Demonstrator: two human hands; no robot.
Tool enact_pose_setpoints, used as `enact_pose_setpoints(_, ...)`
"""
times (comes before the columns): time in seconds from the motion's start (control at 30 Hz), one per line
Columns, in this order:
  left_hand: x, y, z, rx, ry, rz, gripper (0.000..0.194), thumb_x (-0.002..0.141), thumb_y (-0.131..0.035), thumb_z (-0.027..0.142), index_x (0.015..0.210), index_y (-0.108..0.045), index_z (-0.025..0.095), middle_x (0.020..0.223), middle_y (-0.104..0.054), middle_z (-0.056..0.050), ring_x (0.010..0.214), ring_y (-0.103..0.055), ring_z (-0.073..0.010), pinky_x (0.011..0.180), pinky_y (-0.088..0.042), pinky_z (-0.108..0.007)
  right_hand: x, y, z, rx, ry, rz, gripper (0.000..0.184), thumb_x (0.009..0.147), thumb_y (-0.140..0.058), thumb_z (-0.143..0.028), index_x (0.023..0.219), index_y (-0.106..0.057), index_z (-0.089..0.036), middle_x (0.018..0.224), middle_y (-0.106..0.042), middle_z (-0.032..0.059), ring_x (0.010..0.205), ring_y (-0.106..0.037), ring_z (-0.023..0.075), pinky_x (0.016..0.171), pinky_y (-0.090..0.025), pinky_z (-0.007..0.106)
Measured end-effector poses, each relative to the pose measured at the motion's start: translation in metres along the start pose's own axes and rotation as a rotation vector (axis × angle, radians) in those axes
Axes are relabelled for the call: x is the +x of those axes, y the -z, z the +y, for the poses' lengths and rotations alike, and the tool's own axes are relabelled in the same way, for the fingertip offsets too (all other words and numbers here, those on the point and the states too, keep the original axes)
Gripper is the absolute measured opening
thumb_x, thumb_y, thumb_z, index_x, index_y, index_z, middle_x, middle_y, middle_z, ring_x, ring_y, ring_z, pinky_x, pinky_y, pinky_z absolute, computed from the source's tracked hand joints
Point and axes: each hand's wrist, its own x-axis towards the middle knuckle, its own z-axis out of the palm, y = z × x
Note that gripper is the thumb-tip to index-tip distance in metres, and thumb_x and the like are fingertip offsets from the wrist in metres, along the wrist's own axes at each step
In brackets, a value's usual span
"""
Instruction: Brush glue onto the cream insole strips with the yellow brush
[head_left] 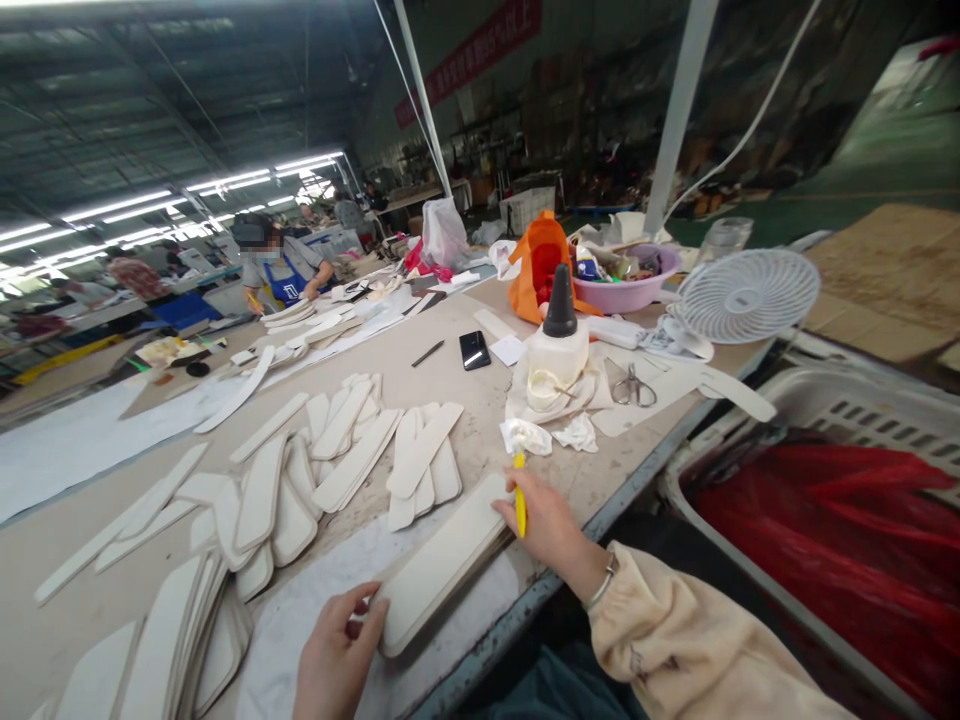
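A long off-white panel with rounded corners [446,570] lies in front of me, apparently atop others like it. My left hand [339,645] pinches its near left end between thumb and fingers. At its far end, my right hand [551,525] is closed around a slim yellow-handled tool [520,495], with a fingertip at the panel's edge. The tool's upper end meets a crumpled white wad [525,437], so its tip cannot be made out. Loose panels of the same shape [349,430] lie piled to the left, and a thicker stack [176,630] stands near my left hand.
Beyond my right hand are a small cup [551,388], a black-coned container [561,310], scissors [634,388] and a white fan [746,295]. A phone [474,350] lies mid-table. A basket with red plastic [825,540] stands right. Across the table, a co-worker [281,270] handles pieces.
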Motion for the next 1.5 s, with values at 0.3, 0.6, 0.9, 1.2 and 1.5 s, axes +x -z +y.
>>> enact_pose_setpoints(0.3,0.0,0.004,0.007,0.018,-0.187,0.132,0.046,0.076,-0.056,0.054,0.104,-0.066,0.019,0.106,-0.061,-0.01,0.084,-0.063,-0.0239,0.069,-0.055,-0.038,0.008,0.003,-0.017,0.398,0.011,0.124,0.017,0.083,-0.059,-0.026,0.086,-0.042,-0.024,0.093,-0.064,0.0059,0.092,-0.065,0.0234,0.079,-0.051,0.038)
enact_pose_setpoints(0.6,-0.006,0.015,0.069,-0.238,-0.194,-0.348,0.038,0.079,-0.057,0.052,0.088,-0.07,0.017,0.084,-0.07,-0.006,0.079,-0.061,-0.0216,0.072,-0.048,-0.029,0.025,0.031,-0.05,0.988,-0.093,0.077,0.04,0.073,-0.074,-0.032,0.08,-0.036,-0.025,0.078,-0.056,-0.0048,0.062,-0.047,0.0109,0.059,-0.039,0.023)
enact_pose_setpoints(0.9,-0.064,-0.054,0.083,-0.706,0.143,-0.291,0.044,0.069,-0.068,0.059,0.07,-0.065,0.015,0.057,-0.058,-0.001,0.056,-0.047,-0.0129,0.053,-0.035,-0.023,0.025,0.029,-0.033,0.864,-0.164,0.118,0.035,0.07,-0.075,-0.033,0.078,-0.041,-0.024,0.071,-0.046,-0.0062,0.063,-0.043,0.0119,0.06,-0.036,0.025)
enact_pose_setpoints(1.2,-0.081,-0.074,0.096,-1.053,0.378,-0.389,0.034,0.071,-0.072,0.048,0.075,-0.06,0.016,0.058,-0.06,0.001,0.053,-0.049,-0.01,0.049,-0.037,-0.02,0.025,0.032,-0.026,0.625,-0.166,0.099,0.028,0.072,-0.07,-0.033,0.076,-0.044,-0.024,0.065,-0.046,-0.0062,0.06,-0.043,0.0129,0.057,-0.035,0.025)
enact_pose_setpoints(1.5,-0.096,-0.076,0.094,-1.438,0.462,-0.5,0.037,0.083,-0.061,0.041,0.105,-0.068,0.012,0.097,-0.071,-0.011,0.089,-0.066,-0.023,0.074,-0.053,-0.029,0.026,0.029,-0.019,0.525,-0.091,0.13,0.025,0.071,-0.069,-0.03,0.076,-0.045,-0.023,0.072,-0.048,-0.0049,0.067,-0.046,0.0135,0.064,-0.037,0.026)
